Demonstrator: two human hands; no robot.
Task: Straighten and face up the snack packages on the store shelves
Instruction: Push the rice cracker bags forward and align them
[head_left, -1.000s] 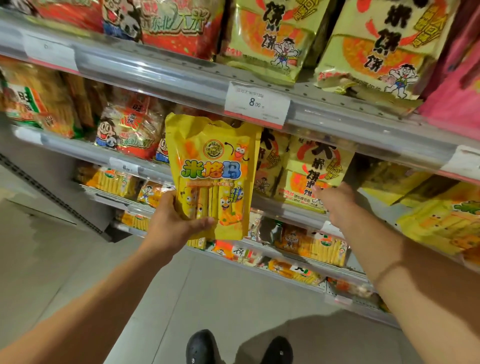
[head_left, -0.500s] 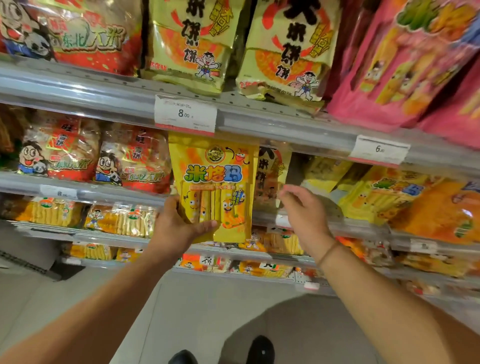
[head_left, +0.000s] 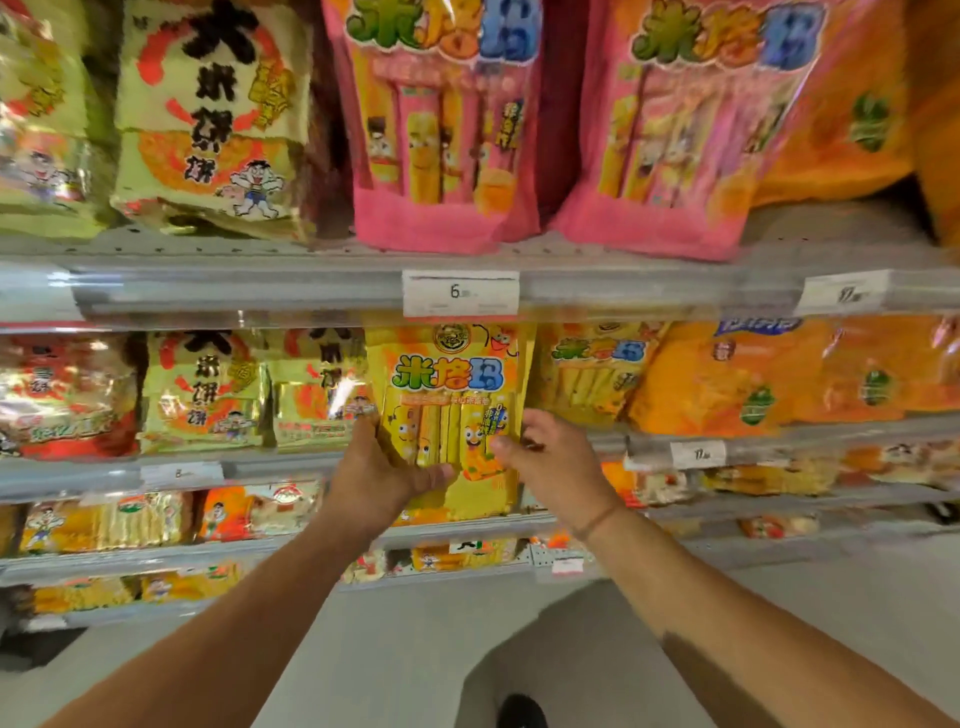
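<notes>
A yellow snack bag (head_left: 448, 384) with green and blue lettering stands upright in front of the second shelf, its face toward me. My left hand (head_left: 376, 473) grips its lower left corner, thumb across the front. My right hand (head_left: 550, 465) touches the bag's lower right edge with curled fingers; whether it holds the bag is unclear. Just right of it on the shelf sit more yellow bags of the same kind (head_left: 592, 371). The bag's bottom hangs below the shelf rail (head_left: 649, 441).
Pink bags (head_left: 441, 130) and pale green rice-cracker bags (head_left: 208, 119) fill the top shelf above a price tag (head_left: 460, 292). Orange bags (head_left: 769, 379) lie right, green cracker bags (head_left: 202, 389) and red bags (head_left: 62, 395) left. Lower shelves hold small packs. Grey floor below.
The view and both hands shifted right along the shelf. The yellow bag moved right with my left hand, and my right hand came in to touch its right edge.
</notes>
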